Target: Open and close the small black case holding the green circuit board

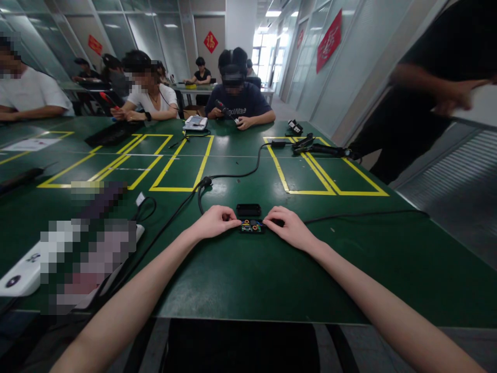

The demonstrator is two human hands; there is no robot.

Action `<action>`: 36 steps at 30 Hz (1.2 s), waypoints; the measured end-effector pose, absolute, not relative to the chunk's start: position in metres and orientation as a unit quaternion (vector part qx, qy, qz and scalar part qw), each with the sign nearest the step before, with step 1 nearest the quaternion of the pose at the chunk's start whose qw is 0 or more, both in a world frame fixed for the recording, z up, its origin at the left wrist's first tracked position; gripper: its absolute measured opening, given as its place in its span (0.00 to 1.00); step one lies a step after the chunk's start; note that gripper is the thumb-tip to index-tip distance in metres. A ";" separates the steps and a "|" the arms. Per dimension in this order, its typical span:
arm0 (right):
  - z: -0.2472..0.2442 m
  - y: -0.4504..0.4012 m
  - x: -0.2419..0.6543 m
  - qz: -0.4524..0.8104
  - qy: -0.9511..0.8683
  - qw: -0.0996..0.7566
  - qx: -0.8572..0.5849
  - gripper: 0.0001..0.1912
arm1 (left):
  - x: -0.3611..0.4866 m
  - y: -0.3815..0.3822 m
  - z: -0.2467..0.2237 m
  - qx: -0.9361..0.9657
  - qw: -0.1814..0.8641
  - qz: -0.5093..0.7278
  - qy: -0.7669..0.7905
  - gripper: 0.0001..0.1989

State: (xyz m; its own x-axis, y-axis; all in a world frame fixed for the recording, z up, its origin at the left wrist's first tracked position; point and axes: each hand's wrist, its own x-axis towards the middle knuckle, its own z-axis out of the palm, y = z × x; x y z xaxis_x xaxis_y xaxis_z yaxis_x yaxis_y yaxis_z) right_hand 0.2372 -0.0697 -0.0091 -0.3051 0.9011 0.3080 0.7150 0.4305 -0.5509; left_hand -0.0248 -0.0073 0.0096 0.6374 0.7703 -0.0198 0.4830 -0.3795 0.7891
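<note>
Left grip (216,221) and right grip (289,226) are curling inward, thumb and forefinger of each drawing nearly together at opposite ends of a circuit board (251,226); whether they are pinching its case or a cable, I cannot tell. Taking the board as the clock's centre, the left grip is sitting at 9 o'clock and the right at 3. The board is lying in a small black case on the green desk (248,282), near its front edge. A black case half (248,209) is resting just beyond, at 12. A black cable (361,214) is running out at 3. Farther off at 12, a co-worker (243,106) is leaning on the desk.
</note>
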 end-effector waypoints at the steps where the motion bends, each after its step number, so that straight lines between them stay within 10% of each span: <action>1: -0.009 -0.069 0.236 0.156 -0.791 0.294 -0.514 0.13 | -0.024 -0.007 0.009 0.809 0.402 0.180 0.389 0.16; 13: -0.024 -0.061 0.232 0.040 -0.762 0.277 -0.584 0.20 | -0.023 -0.009 0.001 0.866 0.277 0.212 0.358 0.16; 36: -0.018 -0.056 0.221 0.395 -0.570 0.486 -0.532 0.17 | -0.027 -0.013 0.004 0.898 0.227 0.202 0.317 0.15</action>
